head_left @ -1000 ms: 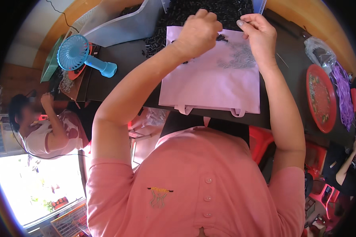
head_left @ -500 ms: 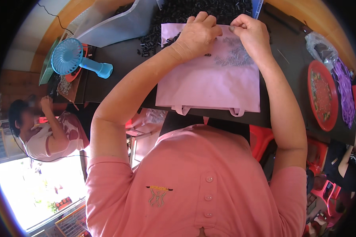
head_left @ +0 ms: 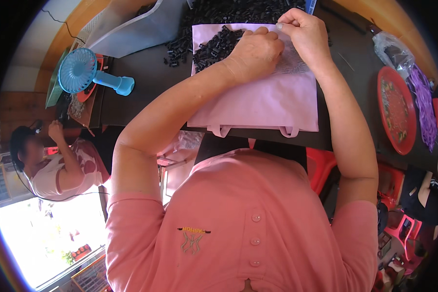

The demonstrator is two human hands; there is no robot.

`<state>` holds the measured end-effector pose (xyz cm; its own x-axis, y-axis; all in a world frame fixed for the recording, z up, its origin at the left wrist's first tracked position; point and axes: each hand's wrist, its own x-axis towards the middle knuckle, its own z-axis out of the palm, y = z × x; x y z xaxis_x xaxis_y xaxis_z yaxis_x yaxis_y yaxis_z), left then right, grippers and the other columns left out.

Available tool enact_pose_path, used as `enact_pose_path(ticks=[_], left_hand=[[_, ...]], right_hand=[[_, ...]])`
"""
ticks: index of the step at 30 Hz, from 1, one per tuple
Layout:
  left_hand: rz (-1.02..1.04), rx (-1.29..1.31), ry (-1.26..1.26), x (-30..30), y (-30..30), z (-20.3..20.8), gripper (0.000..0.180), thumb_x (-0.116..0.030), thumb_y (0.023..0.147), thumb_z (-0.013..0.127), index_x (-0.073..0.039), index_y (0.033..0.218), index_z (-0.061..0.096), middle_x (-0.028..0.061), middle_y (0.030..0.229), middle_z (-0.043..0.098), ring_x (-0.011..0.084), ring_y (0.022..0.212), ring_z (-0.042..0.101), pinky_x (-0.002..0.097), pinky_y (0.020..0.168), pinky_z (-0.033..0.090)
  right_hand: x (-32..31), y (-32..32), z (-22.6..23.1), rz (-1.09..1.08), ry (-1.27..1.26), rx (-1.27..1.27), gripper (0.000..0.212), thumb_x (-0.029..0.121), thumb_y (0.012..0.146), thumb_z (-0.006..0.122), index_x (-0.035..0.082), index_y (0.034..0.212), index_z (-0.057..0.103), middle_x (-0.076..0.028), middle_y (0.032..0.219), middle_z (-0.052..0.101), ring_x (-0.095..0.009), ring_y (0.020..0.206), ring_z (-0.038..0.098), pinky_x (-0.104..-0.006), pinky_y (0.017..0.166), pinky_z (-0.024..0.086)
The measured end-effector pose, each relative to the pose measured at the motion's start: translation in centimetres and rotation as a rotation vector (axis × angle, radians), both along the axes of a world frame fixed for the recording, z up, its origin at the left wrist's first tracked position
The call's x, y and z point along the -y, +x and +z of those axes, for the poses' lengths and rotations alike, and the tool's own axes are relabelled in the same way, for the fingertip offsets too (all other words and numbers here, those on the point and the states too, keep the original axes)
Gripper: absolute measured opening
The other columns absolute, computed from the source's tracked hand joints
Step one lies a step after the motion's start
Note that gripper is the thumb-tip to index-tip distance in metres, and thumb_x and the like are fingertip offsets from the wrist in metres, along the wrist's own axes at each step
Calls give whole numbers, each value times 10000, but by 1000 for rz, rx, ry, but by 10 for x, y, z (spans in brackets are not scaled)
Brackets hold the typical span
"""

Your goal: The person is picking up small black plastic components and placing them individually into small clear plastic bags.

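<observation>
A pink cloth bag lies flat on the dark table, its two handles toward me. My left hand rests over its middle with fingers curled down; the fingertips and anything in them are hidden. My right hand pinches thumb against forefinger at the bag's far edge, and anything between them is too small to make out. Small black plastic pieces are heaped on the bag's left part. Thin grey metal pieces lie on its right part, partly covered by both hands.
More black pieces fill the far side, beside a translucent bin. A blue handheld fan lies at left. To the right are a red tray, a plastic bag and purple cords. Another person sits at left.
My left hand has moved right across the bag, uncovering more of the black pieces on it. My right hand is slightly higher, still pinched. The view has shifted a little.
</observation>
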<state>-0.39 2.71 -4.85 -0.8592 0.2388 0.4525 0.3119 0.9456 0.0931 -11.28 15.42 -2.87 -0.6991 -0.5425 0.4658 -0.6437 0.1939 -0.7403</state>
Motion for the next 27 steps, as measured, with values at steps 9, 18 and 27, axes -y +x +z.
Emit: enact_pose_path(ticks=[9,18,27], left_hand=[[56,33,-62,-4,4,2,83,-134,768,646,-67,817,648,81,857,619,288,896,580,413,804,487],[241,238,1058,10,20,26,47,-60,815,679,-26,847,683,31,802,650,165,749,615,302,658,488],[-61,463,2001,14,30,51,237,-163,975,520,-3,1110,630,81,1007,640,186,914,587,324,822,459]], right_hand=[[-3,5,10,4,-8,-19,90,86,803,675,39,878,692,-22,722,672,-79,665,593,-240,646,466],[-6,7,13,85,-62,72,101,78,815,672,26,899,692,-11,748,667,-67,700,597,-231,660,469],[4,52,33,292,-269,66,87,86,846,689,32,914,682,-44,871,698,-160,758,645,-292,704,509]])
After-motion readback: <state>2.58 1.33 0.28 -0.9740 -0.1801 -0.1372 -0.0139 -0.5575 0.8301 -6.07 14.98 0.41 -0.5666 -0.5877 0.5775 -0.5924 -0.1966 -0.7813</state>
